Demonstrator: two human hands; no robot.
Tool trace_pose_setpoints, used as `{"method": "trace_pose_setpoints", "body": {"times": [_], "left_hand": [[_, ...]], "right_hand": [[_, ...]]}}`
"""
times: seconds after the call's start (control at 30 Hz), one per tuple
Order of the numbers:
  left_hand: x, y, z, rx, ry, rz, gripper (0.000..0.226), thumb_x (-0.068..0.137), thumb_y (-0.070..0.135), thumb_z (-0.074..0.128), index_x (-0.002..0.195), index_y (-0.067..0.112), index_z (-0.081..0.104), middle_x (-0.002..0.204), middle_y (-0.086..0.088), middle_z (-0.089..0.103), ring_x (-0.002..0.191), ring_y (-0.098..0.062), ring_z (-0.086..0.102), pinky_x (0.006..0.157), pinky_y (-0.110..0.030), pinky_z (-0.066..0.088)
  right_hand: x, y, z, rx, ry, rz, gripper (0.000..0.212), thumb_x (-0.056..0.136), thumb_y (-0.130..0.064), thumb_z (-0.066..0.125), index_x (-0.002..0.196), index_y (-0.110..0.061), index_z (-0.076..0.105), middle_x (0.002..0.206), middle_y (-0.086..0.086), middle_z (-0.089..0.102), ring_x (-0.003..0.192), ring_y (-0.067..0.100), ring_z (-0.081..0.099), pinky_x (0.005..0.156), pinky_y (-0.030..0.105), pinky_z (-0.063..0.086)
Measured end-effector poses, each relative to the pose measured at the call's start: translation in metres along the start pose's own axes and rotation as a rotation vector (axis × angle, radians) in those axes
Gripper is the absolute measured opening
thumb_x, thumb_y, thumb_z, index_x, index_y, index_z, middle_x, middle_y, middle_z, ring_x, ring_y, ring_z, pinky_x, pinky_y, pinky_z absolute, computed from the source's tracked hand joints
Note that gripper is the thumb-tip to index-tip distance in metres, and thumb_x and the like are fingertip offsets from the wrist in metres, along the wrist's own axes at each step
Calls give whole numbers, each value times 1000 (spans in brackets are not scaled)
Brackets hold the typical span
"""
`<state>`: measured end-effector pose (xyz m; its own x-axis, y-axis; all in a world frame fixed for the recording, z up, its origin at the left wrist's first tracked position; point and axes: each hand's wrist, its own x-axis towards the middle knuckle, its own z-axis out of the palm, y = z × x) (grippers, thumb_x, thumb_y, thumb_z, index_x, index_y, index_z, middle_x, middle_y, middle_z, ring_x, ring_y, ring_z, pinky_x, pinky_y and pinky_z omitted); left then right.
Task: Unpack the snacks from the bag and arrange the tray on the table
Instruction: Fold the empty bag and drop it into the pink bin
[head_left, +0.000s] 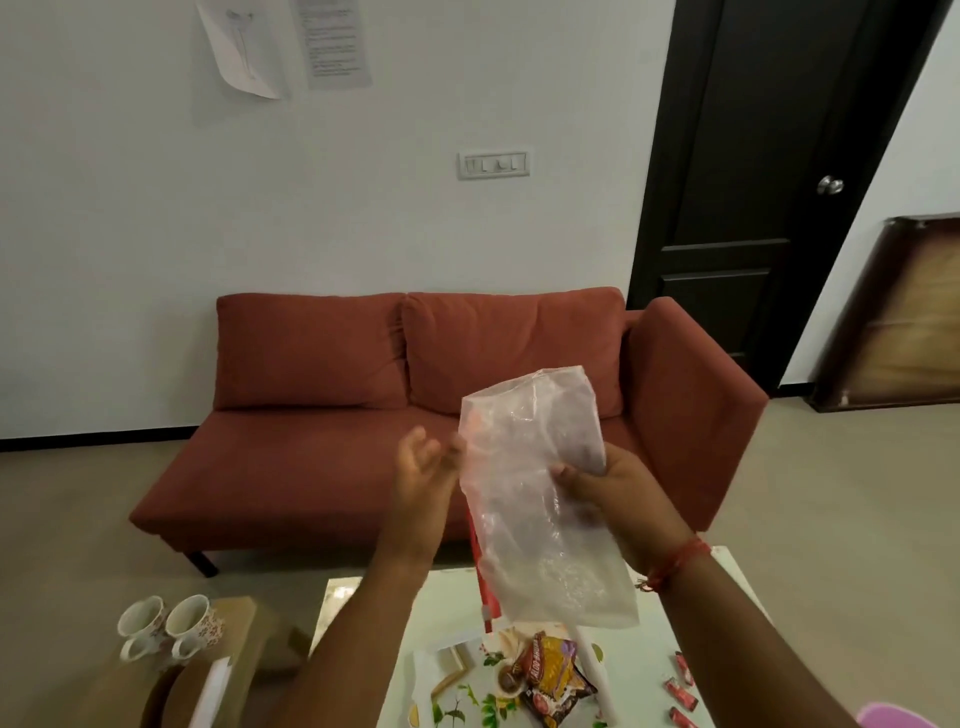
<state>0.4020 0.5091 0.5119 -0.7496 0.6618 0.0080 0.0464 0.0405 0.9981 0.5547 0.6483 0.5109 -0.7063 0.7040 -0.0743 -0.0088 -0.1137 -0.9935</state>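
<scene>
Bag (540, 499) gripped by right hand (618, 499); left hand (421, 467) released; packet (553, 675) reads "Aloo Bhujia".

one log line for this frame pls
phase: unpacking | right hand: grips clear bag, held up | left hand: open beside bag | snack packet: on table

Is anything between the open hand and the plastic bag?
No. The left hand hovers right beside the clear plastic bag, which the right hand holds above the table. Nothing visible sits between them.
</scene>
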Motion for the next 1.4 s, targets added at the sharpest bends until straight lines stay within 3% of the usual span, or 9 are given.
{"method": "trace_pose_setpoints", "body": {"times": [0.1,0.3,0.4,0.57,0.77,0.9,1.03,1.2,1.4], "left_hand": [[-7,-16,13,-82,-207,-173,101,63,68,76,146,44,24,139,4,54,118,-21,61,98,-52,52],[-7,-19,32,-1,25,-80,55,90,20,64,129,45,35,116,-1,67,92,-21,70,71,-35,59],[-6,-18,33,38,14,10,39,95,18,57,119,44,41,119,0,65,94,-20,69,62,-26,57],[-5,-15,37,153,-109,112,29,100,16,49,103,44,56,111,7,62,90,-15,65,65,-27,57],[-10,-14,52,155,-235,61,20,93,26,63,111,35,59,122,11,61,111,-7,59,87,-28,56],[-6,-16,61,398,-305,50,64,79,35,78,136,28,49,134,10,51,120,-11,52,98,-37,53],[-4,-23,74,730,-148,289,19,88,19,68,107,18,69,100,4,50,92,-17,55,78,-30,49],[-5,-37,83,624,-75,358,15,92,27,63,79,19,62,120,7,46,110,-18,49,84,-37,50],[1,-41,102,353,-175,120,21,101,28,49,83,17,53,75,-2,56,69,-16,52,62,-38,46]], "right_hand": [[1,9,2,119,39,52,25,89,-11,68,113,-5,65,104,19,73,92,38,71,81,56,58],[5,17,-8,-137,316,64,51,86,-18,73,125,-27,41,109,6,65,93,24,68,81,47,59],[-7,13,-20,-185,111,-38,64,86,-16,73,134,-41,39,111,-2,63,96,20,68,74,39,62],[-13,16,-42,-352,-14,-88,43,86,-10,72,123,-29,61,116,3,67,102,21,68,78,43,62],[-13,10,-58,-831,73,-274,42,90,-16,68,131,-18,58,105,-4,59,91,12,56,76,8,41],[-12,9,-79,-977,81,-368,23,89,-14,68,112,-14,68,95,-6,54,82,9,51,70,12,39],[-16,12,-94,-1046,97,-384,8,92,-16,66,96,-13,71,94,-2,51,84,15,55,73,21,43],[-19,17,-107,-766,135,-281,7,94,-22,62,94,-16,61,93,-6,56,83,9,53,69,13,40],[-24,29,-106,-144,190,-58,16,94,-24,63,109,-21,57,100,2,71,88,20,70,76,39,59]]}}
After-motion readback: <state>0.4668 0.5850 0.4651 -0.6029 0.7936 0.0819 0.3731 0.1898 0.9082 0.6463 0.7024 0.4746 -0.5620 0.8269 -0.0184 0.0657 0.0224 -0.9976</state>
